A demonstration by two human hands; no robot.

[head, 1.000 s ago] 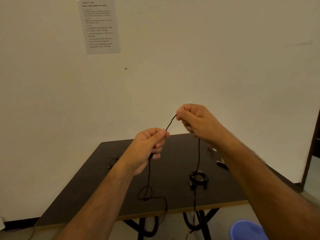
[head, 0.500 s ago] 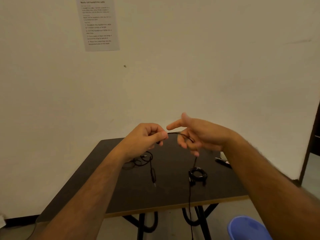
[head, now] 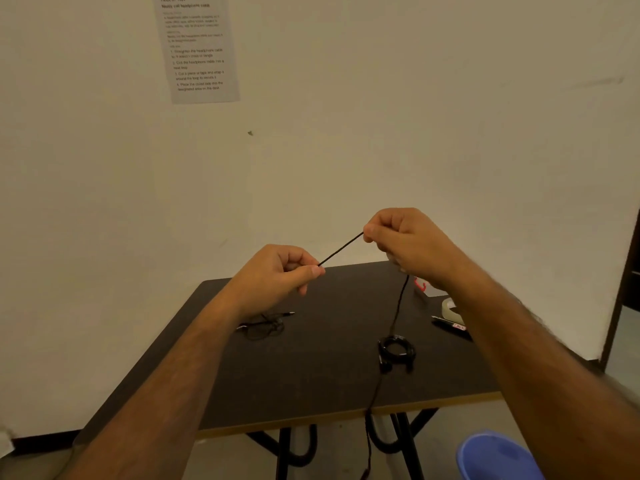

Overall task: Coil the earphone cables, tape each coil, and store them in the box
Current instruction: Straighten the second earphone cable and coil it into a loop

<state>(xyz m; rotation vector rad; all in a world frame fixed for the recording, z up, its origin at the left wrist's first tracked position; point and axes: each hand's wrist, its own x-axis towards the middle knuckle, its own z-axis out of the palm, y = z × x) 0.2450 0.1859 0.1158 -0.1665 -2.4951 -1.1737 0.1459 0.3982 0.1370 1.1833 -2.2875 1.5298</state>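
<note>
A black earphone cable [head: 341, 248] is stretched taut in the air between my two hands above the dark table [head: 311, 382]. My left hand [head: 277, 275] pinches its lower end between thumb and forefinger. My right hand [head: 405, 240] grips it higher up, and the rest hangs from that fist past the table's front edge. A coiled black earphone [head: 396, 351] lies on the table right of centre. Another loose black earphone [head: 265, 325] lies under my left wrist. No box is in view.
A roll of clear tape [head: 450, 306], a black pen-like tool [head: 450, 325] and a red-marked item [head: 420, 284] lie at the table's right side. A blue bucket [head: 495, 455] stands on the floor at the lower right. An instruction sheet [head: 199, 46] hangs on the wall.
My right hand, fingers spread half a second ago, has closed on the cable and risen up and to the right, pulling it taut. My left hand keeps its pinch.
</note>
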